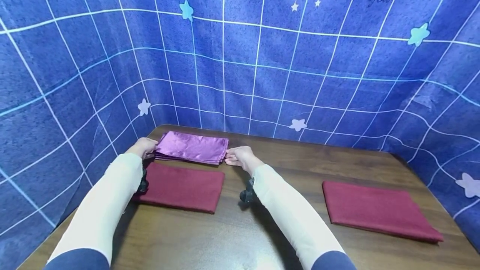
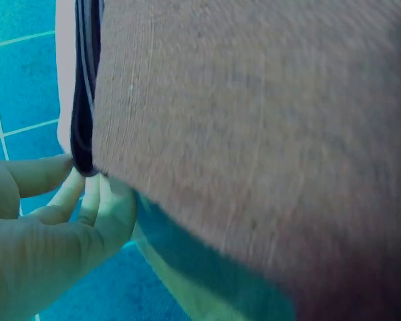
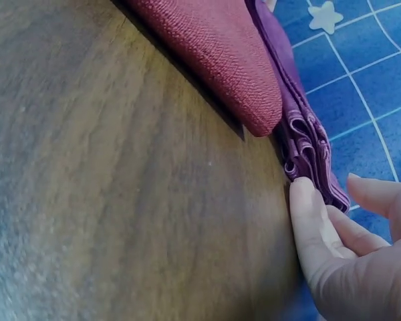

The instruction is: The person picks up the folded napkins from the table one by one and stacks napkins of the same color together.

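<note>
Just beyond the left maroon cloth (image 1: 183, 187) lay the folded purple cloth (image 1: 192, 146); the left hand (image 1: 143, 147) and right hand (image 1: 242, 156) touched its opposite ends, fingers fairly straight and unclenched

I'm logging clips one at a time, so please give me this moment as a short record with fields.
Surface: brown wood-grain table
Purple cloth: satiny purple stack, folded in several layers, at the table's back left
Left hand: left hand, fingers at the stack's left end
Right hand: right hand, fingertips touching its right end
Maroon cloths: left one folded flat in front of the purple; right one folded flat, well apart
Background: blue gridded fabric with stars
</note>
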### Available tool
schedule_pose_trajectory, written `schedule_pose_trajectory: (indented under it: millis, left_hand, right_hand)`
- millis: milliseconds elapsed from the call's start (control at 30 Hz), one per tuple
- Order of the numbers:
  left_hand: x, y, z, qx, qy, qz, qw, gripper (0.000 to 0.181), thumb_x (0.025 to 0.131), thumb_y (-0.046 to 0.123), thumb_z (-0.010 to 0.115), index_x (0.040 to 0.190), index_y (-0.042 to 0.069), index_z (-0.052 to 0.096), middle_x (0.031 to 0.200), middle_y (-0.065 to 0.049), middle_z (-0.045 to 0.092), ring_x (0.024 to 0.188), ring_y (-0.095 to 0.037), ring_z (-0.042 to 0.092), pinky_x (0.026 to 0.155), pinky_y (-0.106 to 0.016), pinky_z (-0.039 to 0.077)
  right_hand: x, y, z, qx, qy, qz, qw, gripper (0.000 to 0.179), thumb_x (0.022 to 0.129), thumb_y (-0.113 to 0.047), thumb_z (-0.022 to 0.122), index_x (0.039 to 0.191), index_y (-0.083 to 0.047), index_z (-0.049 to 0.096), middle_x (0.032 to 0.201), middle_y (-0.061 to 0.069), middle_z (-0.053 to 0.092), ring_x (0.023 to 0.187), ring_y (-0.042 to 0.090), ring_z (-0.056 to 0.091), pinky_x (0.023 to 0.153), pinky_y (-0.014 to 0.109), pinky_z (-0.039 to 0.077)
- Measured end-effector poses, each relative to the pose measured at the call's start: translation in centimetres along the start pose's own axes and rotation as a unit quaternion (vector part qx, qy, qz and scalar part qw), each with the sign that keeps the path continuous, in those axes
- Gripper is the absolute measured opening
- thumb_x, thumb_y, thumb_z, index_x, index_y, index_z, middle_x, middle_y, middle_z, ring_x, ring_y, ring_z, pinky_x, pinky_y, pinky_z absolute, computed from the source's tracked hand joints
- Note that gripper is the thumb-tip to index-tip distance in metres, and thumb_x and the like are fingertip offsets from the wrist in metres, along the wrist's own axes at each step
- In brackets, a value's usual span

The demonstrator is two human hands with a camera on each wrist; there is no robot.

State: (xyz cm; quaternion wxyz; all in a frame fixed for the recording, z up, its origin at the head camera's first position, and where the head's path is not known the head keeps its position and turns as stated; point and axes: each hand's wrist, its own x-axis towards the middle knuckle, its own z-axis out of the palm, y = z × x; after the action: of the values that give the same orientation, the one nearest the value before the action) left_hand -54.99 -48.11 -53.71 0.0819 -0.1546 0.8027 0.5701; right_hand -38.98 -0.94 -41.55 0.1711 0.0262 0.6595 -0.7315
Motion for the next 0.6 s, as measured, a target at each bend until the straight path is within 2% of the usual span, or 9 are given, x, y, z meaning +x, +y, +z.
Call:
schedule_pose_trajectory:
  millis: [33,100,167,200,267,333,367,433,600]
  left_hand:
    - [-0.7,0.3,0.0,-0.004,-0.017,0.003,0.9998,0.038,0.085,-0.001,0.061,0.123,0.003,0.058,0.112,-0.012,0.061,0.080,-0.011,0.059,0.070,-0.031,0.059]
    - [-1.0,0.4,-0.1,-0.007,-0.027,0.002,0.9996,0.042,0.087,-0.001,0.059,0.129,0.001,0.054,0.109,-0.010,0.062,0.081,-0.012,0.060,0.072,-0.032,0.058]
    - [-3.5,1.6,0.2,-0.013,-0.034,0.000,0.9993,0.035,0.088,-0.003,0.057,0.123,-0.002,0.054,0.095,-0.006,0.065,0.078,-0.012,0.063,0.070,-0.032,0.058]
    - [-0.2,-0.2,-0.9,-0.019,-0.042,-0.001,0.9989,0.034,0.087,-0.002,0.059,0.120,0.002,0.056,0.091,-0.003,0.067,0.081,-0.014,0.064,0.071,-0.035,0.058]
    - [2.9,-2.1,-2.1,-0.017,-0.057,0.001,0.9982,0.042,0.086,-0.001,0.060,0.127,0.001,0.052,0.096,-0.003,0.069,0.084,-0.015,0.065,0.071,-0.037,0.058]
    - [4.4,-3.1,-3.0,-0.024,-0.071,0.008,0.9971,0.037,0.082,0.001,0.066,0.118,0.004,0.056,0.090,-0.001,0.071,0.080,-0.015,0.067,0.068,-0.037,0.059]
    - [3.6,-3.0,-2.9,-0.023,-0.072,0.009,0.9971,0.038,0.080,0.001,0.068,0.117,0.006,0.057,0.088,0.001,0.070,0.078,-0.014,0.066,0.066,-0.035,0.059]
    - [0.3,-1.6,-2.2,-0.015,-0.084,0.021,0.9962,0.036,0.081,0.002,0.068,0.116,0.001,0.057,0.084,-0.001,0.069,0.075,-0.014,0.066,0.063,-0.033,0.058]
    - [-15.9,5.8,1.8,0.065,-0.067,0.022,0.9954,0.043,0.090,0.000,0.056,0.128,-0.014,0.042,0.079,0.001,0.062,0.071,-0.011,0.059,0.065,-0.027,0.055]
  right_hand:
    - [-0.1,-0.1,-0.1,0.001,-0.002,0.004,1.0000,0.031,0.094,0.002,0.054,0.122,0.014,0.057,0.121,0.033,0.060,0.073,0.020,0.067,0.086,0.036,0.057]
    - [-0.3,-0.2,-0.3,0.002,-0.001,0.008,1.0000,0.031,0.095,0.001,0.054,0.123,0.015,0.056,0.122,0.033,0.059,0.074,0.020,0.068,0.088,0.036,0.057]
    - [-0.5,-0.3,-0.4,0.006,0.002,0.014,0.9999,0.032,0.095,0.001,0.054,0.123,0.014,0.056,0.122,0.033,0.059,0.074,0.021,0.068,0.089,0.037,0.056]
    - [-0.6,-0.3,-0.4,0.006,0.003,0.016,0.9999,0.031,0.095,0.000,0.054,0.123,0.014,0.056,0.122,0.033,0.059,0.075,0.021,0.068,0.090,0.038,0.056]
    - [-0.8,-0.5,-0.3,0.003,0.004,0.022,0.9997,0.031,0.095,-0.001,0.055,0.123,0.013,0.057,0.122,0.033,0.059,0.076,0.022,0.068,0.090,0.038,0.055]
    - [-1.0,-0.6,-0.3,-0.002,0.005,0.027,0.9996,0.032,0.095,-0.002,0.056,0.123,0.012,0.058,0.123,0.032,0.060,0.078,0.023,0.067,0.092,0.038,0.055]
    - [-1.2,-0.7,-0.2,-0.005,0.006,0.029,0.9995,0.032,0.095,-0.003,0.056,0.123,0.012,0.058,0.123,0.032,0.060,0.079,0.023,0.067,0.091,0.038,0.055]
    - [-1.4,-0.7,-0.2,-0.008,0.007,0.036,0.9993,0.032,0.095,-0.003,0.057,0.123,0.011,0.058,0.123,0.031,0.060,0.083,0.025,0.068,0.091,0.038,0.055]
    - [-2.9,-0.6,-0.8,-0.011,0.007,0.045,0.9989,0.032,0.095,-0.004,0.058,0.123,0.011,0.057,0.121,0.031,0.061,0.098,0.031,0.069,0.090,0.038,0.056]
